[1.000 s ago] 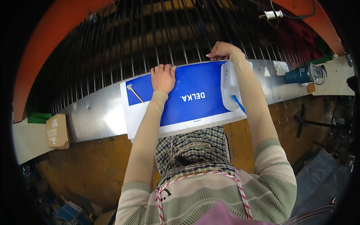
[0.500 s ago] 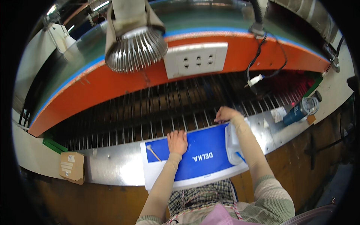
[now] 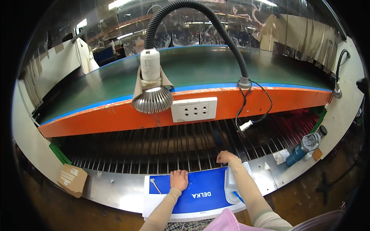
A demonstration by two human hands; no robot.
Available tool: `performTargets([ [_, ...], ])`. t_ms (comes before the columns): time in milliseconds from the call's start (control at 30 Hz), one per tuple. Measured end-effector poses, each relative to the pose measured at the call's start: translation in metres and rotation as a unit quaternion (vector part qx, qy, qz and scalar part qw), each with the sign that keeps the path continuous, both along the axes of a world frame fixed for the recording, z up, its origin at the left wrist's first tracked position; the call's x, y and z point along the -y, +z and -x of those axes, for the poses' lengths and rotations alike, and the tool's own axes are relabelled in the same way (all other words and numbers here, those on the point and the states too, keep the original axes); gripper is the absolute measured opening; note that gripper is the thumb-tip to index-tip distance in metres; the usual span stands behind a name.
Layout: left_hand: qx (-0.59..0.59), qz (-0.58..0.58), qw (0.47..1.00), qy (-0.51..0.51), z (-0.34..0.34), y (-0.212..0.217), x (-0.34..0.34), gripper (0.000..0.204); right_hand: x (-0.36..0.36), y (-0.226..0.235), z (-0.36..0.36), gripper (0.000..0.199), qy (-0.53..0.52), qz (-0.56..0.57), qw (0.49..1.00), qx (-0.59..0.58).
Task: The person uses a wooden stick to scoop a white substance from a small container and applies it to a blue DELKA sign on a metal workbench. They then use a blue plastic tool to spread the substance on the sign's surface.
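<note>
My left hand (image 3: pixel 179 179) rests palm down, fingers stretched out, near the far edge of a blue and white printed sheet (image 3: pixel 198 207). The sheet lies on the metal ledge before me. Just past its far edge, over the dark bars, my right hand (image 3: pixel 227 157) hangs with bent wrist and curled fingers; anything inside them is hidden. Below my right forearm, partly covered by it, is a white plastic container (image 3: pixel 230 188) with a blue-handled tool (image 3: pixel 238 197) in it. A small wooden-handled brush (image 3: pixel 156 186) lies on the sheet's left part.
Metal bars (image 3: pixel 154 150) run under an orange panel (image 3: pixel 108 117) with a white socket plate (image 3: pixel 194 109). A lamp (image 3: pixel 153 100) hangs from a flexible black arm. A cardboard box (image 3: pixel 72 180) stands left on the ledge (image 3: pixel 111 192); a blue tumbler (image 3: pixel 299 151) stands right.
The view has tilted up, so the green surface and the lamp's arm now show. My left hand stays on the sheet. The fingers of my right hand look more curled.
</note>
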State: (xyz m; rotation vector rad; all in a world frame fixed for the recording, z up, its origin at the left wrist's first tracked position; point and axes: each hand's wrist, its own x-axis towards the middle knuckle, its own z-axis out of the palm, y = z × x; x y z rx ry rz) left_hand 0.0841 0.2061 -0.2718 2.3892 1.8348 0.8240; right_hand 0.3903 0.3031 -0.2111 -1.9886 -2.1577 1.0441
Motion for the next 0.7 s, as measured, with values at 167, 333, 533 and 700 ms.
performTargets([
  [167, -0.007, -0.017, 1.000, -0.006, 0.000, -0.002, -0.002, 0.025, -0.002, -0.001, -0.009, 0.021, -0.024, 0.016, 0.996, -0.079],
  [333, -0.017, 0.012, 1.000, -0.002, 0.001, -0.005, -0.002, 0.029, 0.001, -0.005, -0.015, 0.015, -0.073, 0.032, 0.992, -0.093],
  [533, -0.003, 0.001, 1.000, -0.002, 0.001, -0.003, -0.001, 0.026, 0.008, 0.012, -0.013, 0.015, -0.106, 0.042, 0.991, -0.071],
  [700, 0.038, 0.043, 0.998, 0.025, 0.000, 0.004, -0.004, 0.030, 0.010, 0.021, -0.007, 0.014, -0.084, 0.026, 0.993, -0.079],
])
